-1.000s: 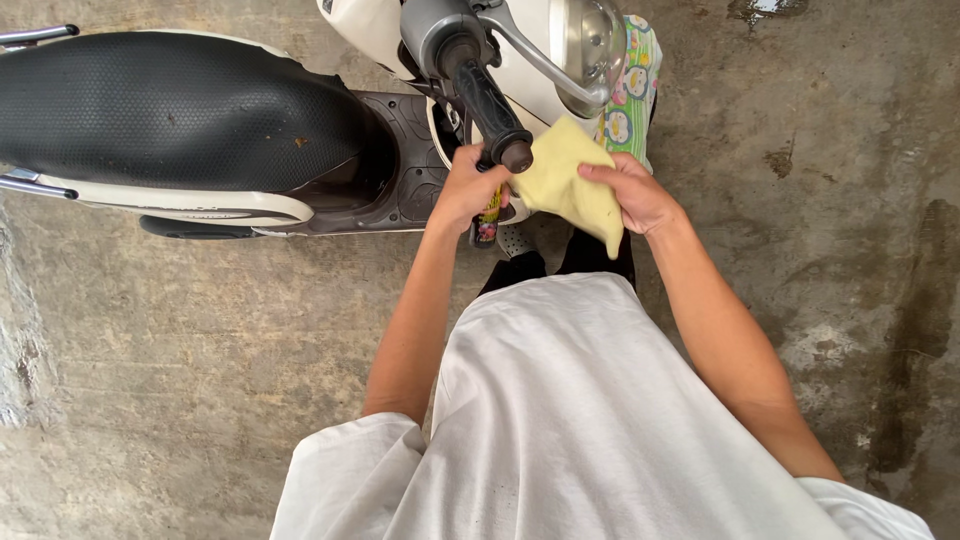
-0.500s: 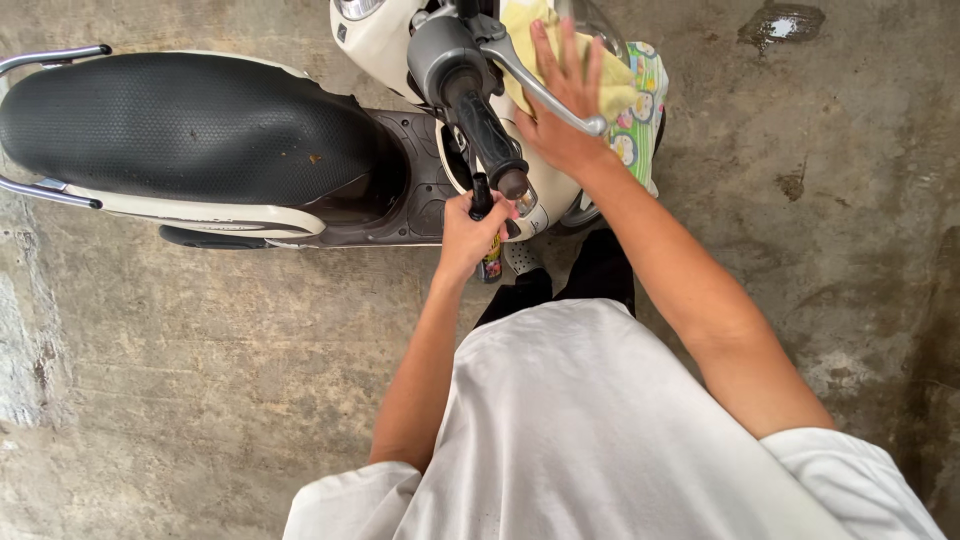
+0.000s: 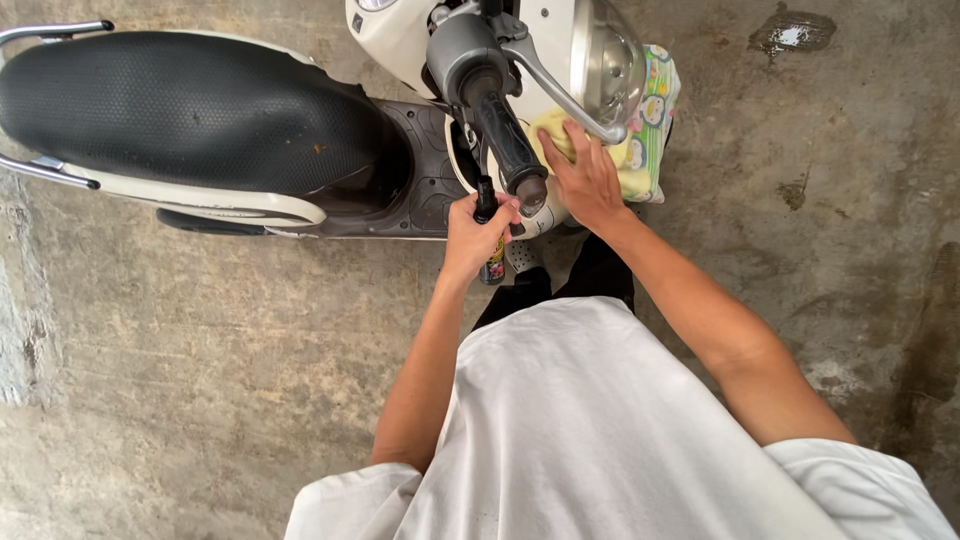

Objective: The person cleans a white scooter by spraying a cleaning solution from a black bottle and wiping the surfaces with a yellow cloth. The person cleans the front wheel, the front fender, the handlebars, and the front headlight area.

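Observation:
A white scooter (image 3: pixel 400 40) with a black seat (image 3: pixel 190 110) stands before me on the concrete. My right hand (image 3: pixel 585 180) presses a yellow cloth (image 3: pixel 630 165) flat against the scooter's white front panel, under the headlight (image 3: pixel 605 55). My left hand (image 3: pixel 475 235) is closed around a small dark bottle (image 3: pixel 490 255), held upright just under the black handlebar grip (image 3: pixel 505 140). The grip end partly hides the fingers of my left hand.
A chrome brake lever (image 3: pixel 560 95) curves over the grip. A patterned cloth (image 3: pixel 655 100) hangs at the scooter's front. The grey footboard (image 3: pixel 425 190) lies beside my left hand. Stained concrete floor (image 3: pixel 200 380) with a small puddle (image 3: pixel 790 35) surrounds the scooter.
My right hand has carried the yellow cloth from beside the grip up toward the headlight and down to the front panel. My left hand has stayed by the grip with the bottle.

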